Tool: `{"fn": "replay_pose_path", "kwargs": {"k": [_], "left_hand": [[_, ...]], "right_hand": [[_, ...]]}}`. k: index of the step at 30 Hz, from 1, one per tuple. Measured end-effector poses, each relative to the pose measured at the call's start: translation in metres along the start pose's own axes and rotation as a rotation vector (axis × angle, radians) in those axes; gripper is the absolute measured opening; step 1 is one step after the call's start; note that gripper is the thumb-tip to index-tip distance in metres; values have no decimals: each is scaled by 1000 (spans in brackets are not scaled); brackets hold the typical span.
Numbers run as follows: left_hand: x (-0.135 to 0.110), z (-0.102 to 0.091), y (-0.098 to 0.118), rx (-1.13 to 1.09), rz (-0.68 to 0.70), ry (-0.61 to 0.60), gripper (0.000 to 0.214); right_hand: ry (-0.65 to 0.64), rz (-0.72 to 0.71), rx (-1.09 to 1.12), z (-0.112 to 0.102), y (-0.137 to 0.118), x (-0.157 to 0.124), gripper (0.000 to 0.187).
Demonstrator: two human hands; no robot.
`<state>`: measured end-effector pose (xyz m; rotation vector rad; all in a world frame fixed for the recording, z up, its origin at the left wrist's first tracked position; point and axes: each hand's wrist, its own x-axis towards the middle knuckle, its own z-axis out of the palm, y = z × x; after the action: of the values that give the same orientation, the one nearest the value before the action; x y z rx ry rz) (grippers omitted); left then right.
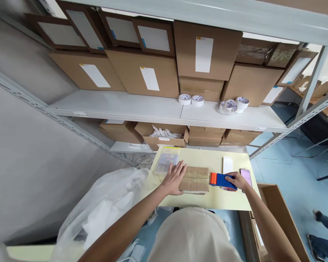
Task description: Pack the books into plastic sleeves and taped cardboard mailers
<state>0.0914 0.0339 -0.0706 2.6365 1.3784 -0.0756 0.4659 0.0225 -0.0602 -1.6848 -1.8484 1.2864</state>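
Observation:
A small cardboard box (195,178) lies on the pale yellow table (207,201), with shiny tape along its top. My left hand (175,179) rests on the box's left end, fingers spread. In my right hand (237,181) is a blue and orange tape dispenser (222,179), its orange end close to the box's right side. Whether a strip of tape joins the two is hard to make out. Just beyond my right hand lies a phone (246,177) with a lit pink screen.
White labels (227,165) and a clear plastic sleeve (168,160) lie on the table. Behind stands a shelf (120,105) with cardboard boxes and tape rolls (197,100). A plastic bag (106,203) bulges at left; an open carton (284,222) stands at right, near a person's legs (324,240).

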Motion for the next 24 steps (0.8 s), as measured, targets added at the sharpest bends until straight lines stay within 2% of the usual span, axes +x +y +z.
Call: {"fn": "replay_pose_path", "kwargs": {"k": [5,8,12,16,18,20,22,24], "left_hand": [[27,13,58,7,211,0,118],[42,19,81,-1,284,22,102],[48,20,83,11,253,35,91],[50,15,79,33,217,-5,87],[51,13,83,53,204,-19,81],[49,15,90,69,217,-24,74],[46,23,100,77,248,-33,68],[42,37,111,81,265,-47,63]], "right_hand": [[28,-68,-46,9,13,8,50],[49,-125,-98,11,18,10,54],[68,-117,-140,5,33,7,60],[27,-72,-274,-17,36,0,60],[6,-16,-413,-24,20,0,57],[-12,59,-591,-21,-8,2,51],[-1,144,-765,-9,-40,6,45],[-44,169,-870,9,-68,11,39]]}}
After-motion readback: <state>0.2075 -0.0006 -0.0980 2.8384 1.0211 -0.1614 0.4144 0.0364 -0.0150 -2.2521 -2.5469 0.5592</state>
